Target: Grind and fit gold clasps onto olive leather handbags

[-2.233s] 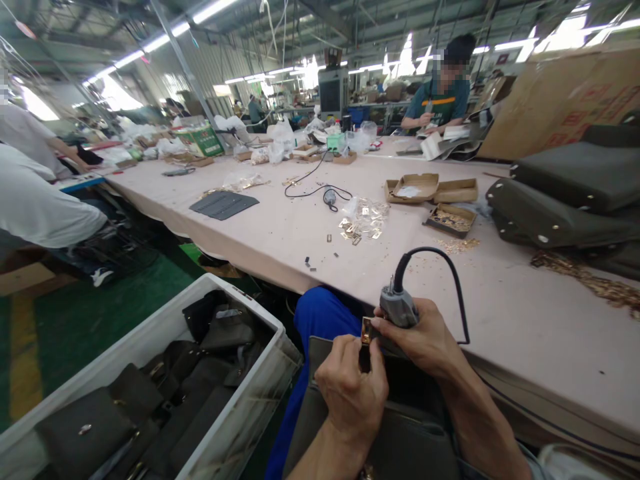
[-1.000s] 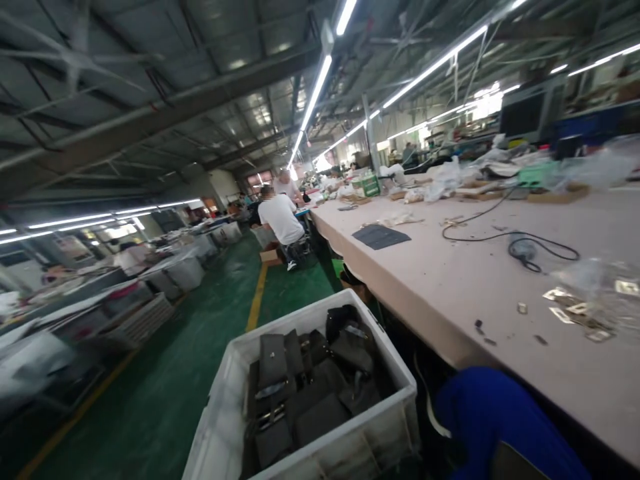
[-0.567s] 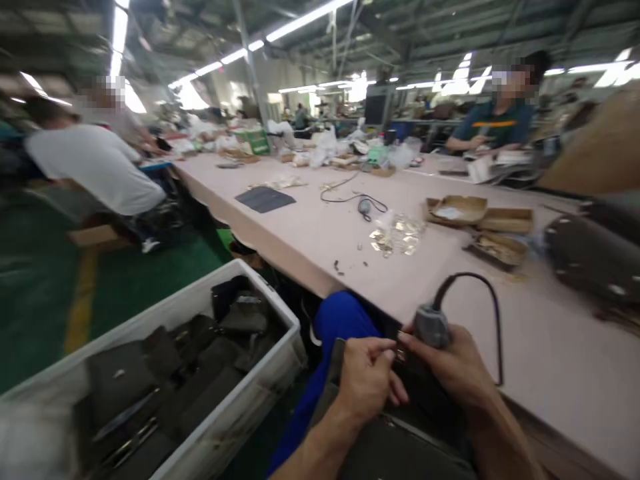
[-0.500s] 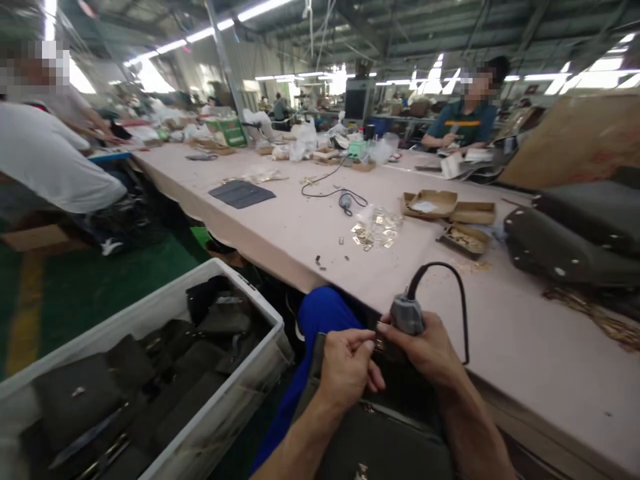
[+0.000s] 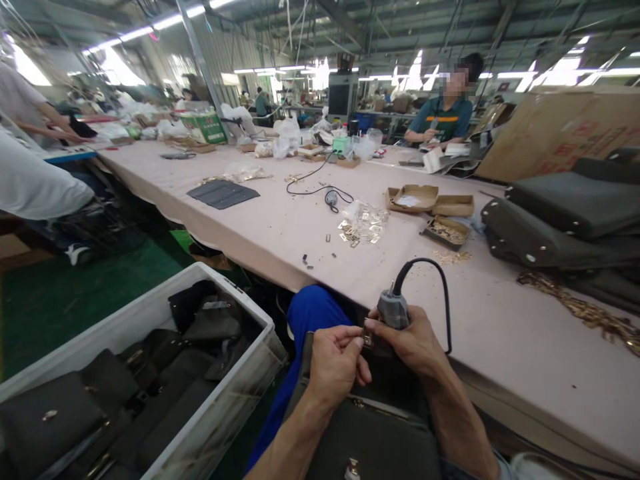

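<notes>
A dark olive bag (image 5: 375, 440) lies across my lap, a gold clasp (image 5: 353, 467) on its front. My right hand (image 5: 417, 343) is wrapped around a grey corded electric screwdriver (image 5: 393, 310), its black cable looping up and over to the right. The tool's lower end is hidden behind my fingers. Between my hands is a small gold metal fitting (image 5: 367, 338). My left hand (image 5: 334, 363) is closed in a pinch at the fitting's left edge, and my right thumb reaches its upper side.
At lower left stands a white crate (image 5: 220, 373) of dark bags. On the pink-covered table (image 5: 280, 247) are loose gold fittings (image 5: 363, 223), small cardboard boxes (image 5: 445, 232), a second corded tool (image 5: 331, 197) and stacked dark bags (image 5: 560, 213). A co-worker (image 5: 445, 120) sits across the table.
The view has turned slightly right, so the scene shifts left. My hands keep the same grip on the screwdriver and the gold fitting, which now shows more clearly.
</notes>
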`<control>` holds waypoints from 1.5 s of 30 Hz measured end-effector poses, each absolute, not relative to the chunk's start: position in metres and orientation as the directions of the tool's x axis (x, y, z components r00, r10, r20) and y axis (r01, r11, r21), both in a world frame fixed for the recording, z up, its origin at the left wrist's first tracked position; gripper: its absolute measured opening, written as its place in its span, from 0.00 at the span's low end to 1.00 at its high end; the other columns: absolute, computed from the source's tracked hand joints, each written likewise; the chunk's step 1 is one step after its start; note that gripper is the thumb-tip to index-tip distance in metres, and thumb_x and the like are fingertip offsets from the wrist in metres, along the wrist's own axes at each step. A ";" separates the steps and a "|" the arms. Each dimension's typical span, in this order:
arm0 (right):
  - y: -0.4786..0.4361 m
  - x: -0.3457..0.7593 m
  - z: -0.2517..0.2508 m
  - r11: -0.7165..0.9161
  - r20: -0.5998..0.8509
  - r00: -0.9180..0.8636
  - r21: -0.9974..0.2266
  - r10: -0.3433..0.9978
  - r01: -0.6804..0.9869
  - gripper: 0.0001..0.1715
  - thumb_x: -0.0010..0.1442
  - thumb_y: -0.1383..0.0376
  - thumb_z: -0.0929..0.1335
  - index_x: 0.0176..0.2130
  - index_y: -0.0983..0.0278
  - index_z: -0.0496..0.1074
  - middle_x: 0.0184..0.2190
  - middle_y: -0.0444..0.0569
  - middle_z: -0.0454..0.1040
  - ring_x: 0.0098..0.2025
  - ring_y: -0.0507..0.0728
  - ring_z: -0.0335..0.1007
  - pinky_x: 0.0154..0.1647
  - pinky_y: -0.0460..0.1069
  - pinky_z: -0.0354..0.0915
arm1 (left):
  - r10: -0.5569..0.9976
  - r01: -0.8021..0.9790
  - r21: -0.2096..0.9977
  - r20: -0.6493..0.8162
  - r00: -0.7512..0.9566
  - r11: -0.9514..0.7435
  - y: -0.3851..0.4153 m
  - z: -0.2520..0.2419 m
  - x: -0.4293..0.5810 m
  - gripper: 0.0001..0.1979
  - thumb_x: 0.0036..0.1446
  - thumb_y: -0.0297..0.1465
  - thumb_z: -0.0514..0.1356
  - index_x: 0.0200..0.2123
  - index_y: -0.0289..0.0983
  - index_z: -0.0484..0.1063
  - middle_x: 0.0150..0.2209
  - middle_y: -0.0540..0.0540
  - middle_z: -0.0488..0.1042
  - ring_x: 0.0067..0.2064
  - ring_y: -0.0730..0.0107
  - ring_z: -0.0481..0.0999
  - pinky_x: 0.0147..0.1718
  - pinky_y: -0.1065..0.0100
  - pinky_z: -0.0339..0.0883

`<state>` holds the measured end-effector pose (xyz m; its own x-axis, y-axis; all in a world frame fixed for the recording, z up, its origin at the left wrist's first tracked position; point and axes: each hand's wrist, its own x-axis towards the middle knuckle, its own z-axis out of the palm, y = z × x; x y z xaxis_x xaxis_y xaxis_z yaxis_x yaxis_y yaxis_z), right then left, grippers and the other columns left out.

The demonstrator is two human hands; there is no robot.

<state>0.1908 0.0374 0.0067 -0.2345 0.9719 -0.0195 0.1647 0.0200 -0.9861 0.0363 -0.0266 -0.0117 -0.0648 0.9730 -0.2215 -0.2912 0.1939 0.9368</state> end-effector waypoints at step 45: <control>0.080 0.322 0.055 0.421 0.185 0.537 -0.833 0.823 -0.358 0.22 0.49 0.67 0.82 0.37 0.63 0.70 0.29 0.41 0.71 0.22 0.48 0.63 0.25 0.46 0.68 | 0.950 -0.302 0.931 -0.265 -0.166 0.206 -0.016 -0.011 0.036 0.26 0.44 0.46 0.77 0.36 0.30 0.83 0.33 0.34 0.83 0.12 0.79 0.64 0.12 0.77 0.53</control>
<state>0.3221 0.0803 0.0552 0.5374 0.8228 0.1849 -0.3579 0.4210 -0.8335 0.0361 -0.0161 -0.0106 -0.1655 0.9500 -0.2646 -0.3024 0.2065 0.9305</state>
